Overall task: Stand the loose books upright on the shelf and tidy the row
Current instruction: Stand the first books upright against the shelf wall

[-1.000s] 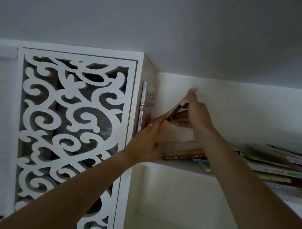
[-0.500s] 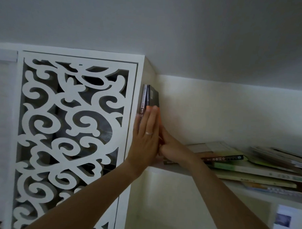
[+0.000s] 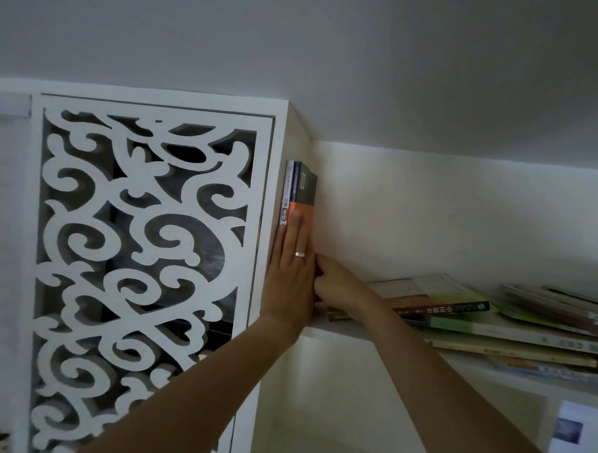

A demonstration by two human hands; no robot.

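Head view: flat, open left hand (image 3: 290,280) and half-hidden right hand (image 3: 336,283) brace two upright books (image 3: 300,189) at nine o'clock; released, they may topple.

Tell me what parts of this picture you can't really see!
All in the head view:
- Bottoms of the two upright books: covered by the left hand.
- Right hand fingertips: tucked behind the left hand, so its grip is unclear.
- Pile of flat books: cut off by the right edge.
- Dark spine's title: too small and blurry to read.
- Small picture below the shelf: blurred.
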